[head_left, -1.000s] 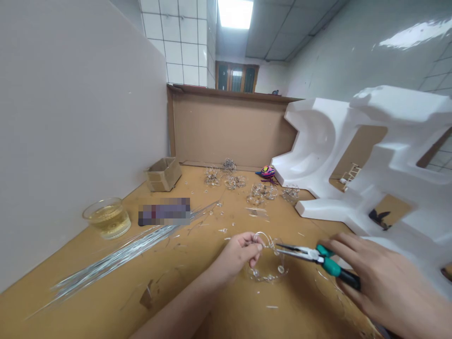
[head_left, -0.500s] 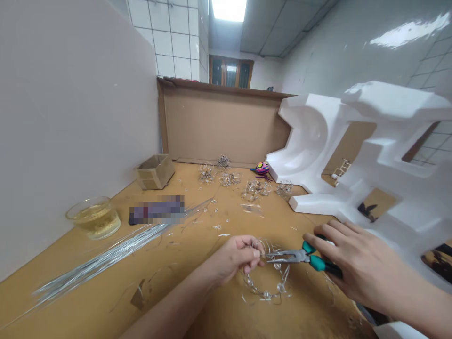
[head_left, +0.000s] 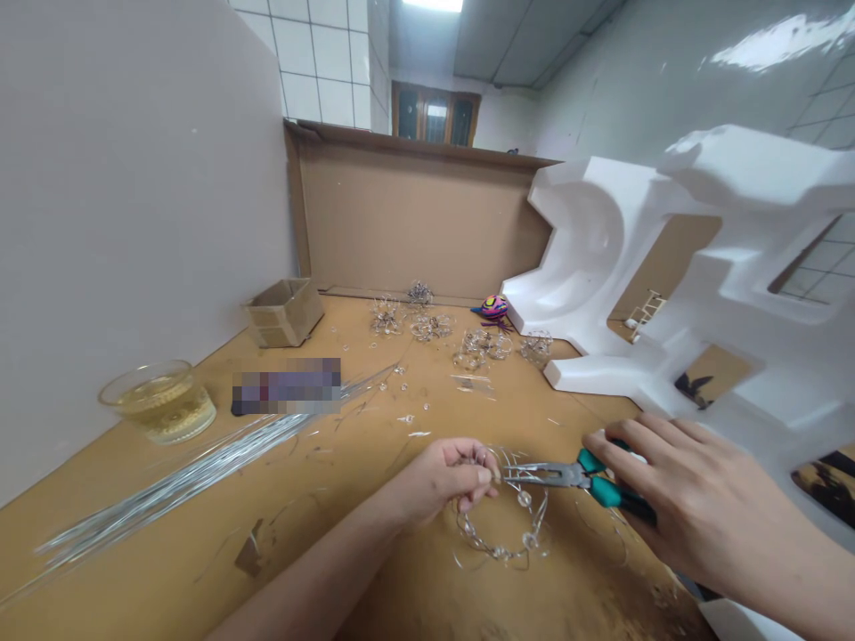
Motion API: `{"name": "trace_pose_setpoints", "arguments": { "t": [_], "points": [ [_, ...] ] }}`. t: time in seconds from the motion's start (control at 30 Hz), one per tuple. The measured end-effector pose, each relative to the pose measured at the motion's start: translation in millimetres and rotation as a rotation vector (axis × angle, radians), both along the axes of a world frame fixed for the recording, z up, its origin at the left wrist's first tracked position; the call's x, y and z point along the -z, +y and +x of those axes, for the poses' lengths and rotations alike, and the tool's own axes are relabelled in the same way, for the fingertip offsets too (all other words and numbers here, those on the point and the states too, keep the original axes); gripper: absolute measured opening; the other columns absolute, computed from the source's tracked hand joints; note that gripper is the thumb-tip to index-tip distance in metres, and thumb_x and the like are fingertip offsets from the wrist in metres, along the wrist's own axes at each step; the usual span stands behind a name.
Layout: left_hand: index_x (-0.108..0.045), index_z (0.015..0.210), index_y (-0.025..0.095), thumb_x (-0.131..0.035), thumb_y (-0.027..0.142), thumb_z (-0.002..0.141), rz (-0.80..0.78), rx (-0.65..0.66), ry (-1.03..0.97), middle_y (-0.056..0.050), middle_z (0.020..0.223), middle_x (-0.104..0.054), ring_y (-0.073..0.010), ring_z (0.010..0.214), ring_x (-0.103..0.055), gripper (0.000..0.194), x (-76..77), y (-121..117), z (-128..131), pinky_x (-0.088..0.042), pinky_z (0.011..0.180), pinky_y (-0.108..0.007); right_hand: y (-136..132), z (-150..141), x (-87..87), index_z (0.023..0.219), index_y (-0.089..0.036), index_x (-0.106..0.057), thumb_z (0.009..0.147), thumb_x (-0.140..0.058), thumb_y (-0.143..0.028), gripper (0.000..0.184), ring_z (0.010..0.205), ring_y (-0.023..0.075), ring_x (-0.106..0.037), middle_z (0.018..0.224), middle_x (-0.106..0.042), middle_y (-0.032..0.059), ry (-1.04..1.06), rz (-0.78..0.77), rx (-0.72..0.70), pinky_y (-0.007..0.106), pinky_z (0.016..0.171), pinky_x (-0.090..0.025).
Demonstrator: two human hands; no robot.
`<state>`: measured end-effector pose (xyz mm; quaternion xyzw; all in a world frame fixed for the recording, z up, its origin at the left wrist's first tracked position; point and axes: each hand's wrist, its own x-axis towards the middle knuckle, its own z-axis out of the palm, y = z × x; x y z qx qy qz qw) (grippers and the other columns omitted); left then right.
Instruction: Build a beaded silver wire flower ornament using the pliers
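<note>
My left hand [head_left: 449, 485] pinches the upper left part of a wire ring with clear beads [head_left: 500, 552], which hangs over the tabletop. Thin loops of wire stick out around the ring. Long-nose pliers [head_left: 567, 475] with green and black handles are held in my right hand [head_left: 695, 499]. Their jaws point left, slightly parted, and the tips lie beside my left fingertips at the wire. Whether the jaws touch the wire I cannot tell.
Several beaded wire pieces [head_left: 477, 347] lie toward the back. A bundle of straight wires [head_left: 193, 476], a glass of yellowish liquid [head_left: 164, 405], a small cardboard box [head_left: 286, 313] and a blurred flat object [head_left: 286, 387] are at left. White foam packing [head_left: 601, 374] stands at right.
The pliers have moved left, bringing their tips to my left fingertips, and their jaws have shifted slightly. My left hand keeps its pinch on the ring. The view has also shifted.
</note>
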<state>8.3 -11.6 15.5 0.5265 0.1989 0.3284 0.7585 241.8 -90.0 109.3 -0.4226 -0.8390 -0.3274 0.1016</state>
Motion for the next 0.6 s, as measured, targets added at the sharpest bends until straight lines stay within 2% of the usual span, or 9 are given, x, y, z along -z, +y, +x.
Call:
{"name": "trace_pose_setpoints", "arguments": {
  "t": [0.1,0.2,0.33,0.5,0.6],
  "points": [
    [-0.056,0.072,0.013,-0.063,0.025,0.063,-0.012,-0.013,0.038,0.005,0.045,-0.048,-0.007,0.046,-0.045,0.016,0.6,0.1,0.0,-0.03,0.047,-0.019,-1.3,0.3,1.6,0.091,-0.021,-0.058,0.068,-0.045,-0.01,0.028,0.068,0.0197,-0.046,0.073,-0.054,0.0053,-0.045,-0.057,0.044,0.031,0.061,-0.029],
    [-0.056,0.072,0.013,-0.063,0.026,0.062,-0.022,-0.025,0.064,0.005,0.045,-0.048,-0.0081,0.048,-0.047,0.018,0.1,-0.1,-0.1,-0.026,0.044,-0.018,-1.8,-1.2,1.5,0.091,-0.022,-0.057,0.062,-0.046,-0.007,0.035,0.068,0.0202,-0.045,0.072,-0.052,0.0046,-0.065,-0.047,0.059,0.031,0.061,-0.027],
    [-0.057,0.072,0.013,-0.063,0.026,0.063,0.0,-0.033,0.073,0.005,0.044,-0.046,-0.0095,0.051,-0.05,0.017,0.9,0.0,-0.1,-0.029,0.046,-0.019,-2.0,-2.9,1.1,0.09,-0.021,-0.057,0.055,-0.047,-0.005,0.039,0.067,0.0198,-0.044,0.071,-0.051,0.0042,-0.086,-0.033,0.046,0.031,0.06,-0.026],
    [-0.057,0.071,0.014,-0.064,0.027,0.065,0.023,-0.029,0.05,0.006,0.046,-0.048,-0.0059,0.042,-0.042,0.016,1.7,-0.2,0.2,-0.037,0.054,-0.022,-3.4,-2.8,0.5,0.092,-0.021,-0.056,0.06,-0.05,-0.009,0.035,0.067,0.0191,-0.044,0.071,-0.051,0.0036,-0.117,-0.052,0.047,0.031,0.062,-0.027],
    [-0.057,0.07,0.014,-0.064,0.027,0.066,0.022,-0.033,0.031,0.007,0.045,-0.048,-0.0049,0.04,-0.038,0.016,0.6,-1.4,0.4,-0.043,0.062,-0.026,-4.2,-4.6,-0.3,0.091,-0.02,-0.056,0.063,-0.051,-0.012,0.03,0.066,0.0186,-0.044,0.07,-0.051,0.0036,-0.143,-0.009,0.024,0.031,0.062,-0.027]
  ]
}}
